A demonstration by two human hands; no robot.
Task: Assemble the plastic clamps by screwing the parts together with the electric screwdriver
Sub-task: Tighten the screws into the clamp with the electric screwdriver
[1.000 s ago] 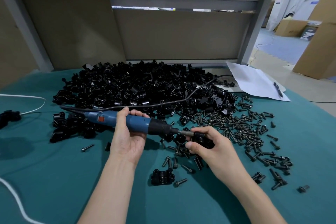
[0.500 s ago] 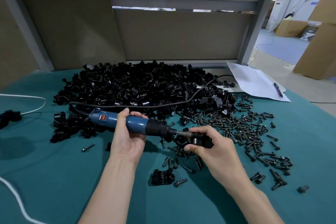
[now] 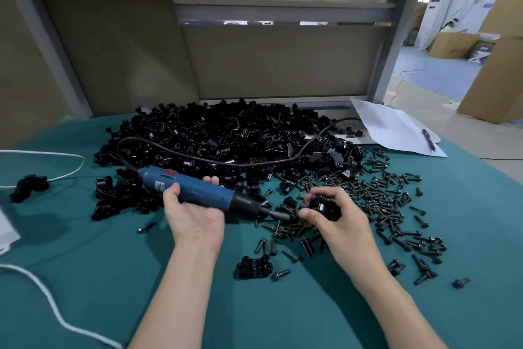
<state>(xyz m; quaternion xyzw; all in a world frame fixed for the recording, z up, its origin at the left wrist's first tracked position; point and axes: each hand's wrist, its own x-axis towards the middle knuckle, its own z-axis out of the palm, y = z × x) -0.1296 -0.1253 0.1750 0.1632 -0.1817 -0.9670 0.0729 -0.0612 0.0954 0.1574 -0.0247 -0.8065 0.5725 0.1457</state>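
Blue screwdriver [image 3: 192, 188] in upturned left hand [image 3: 195, 221].

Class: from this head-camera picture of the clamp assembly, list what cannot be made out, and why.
1. Head view: whether the bit of the electric screwdriver sits in a screw; the right hand hides its tip.
2. Head view: the shape of the clamp; the same hand covers most of it.
3. Head view: where the white cord leads; the left edge cuts it off.

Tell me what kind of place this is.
Most likely a factory or workshop assembly bench: a big pile of black clamp parts, loose screws strewn over the green mat, and a corded screwdriver in the left hand, pointed at a clamp in the right hand. Cardboard boxes stand beyond.
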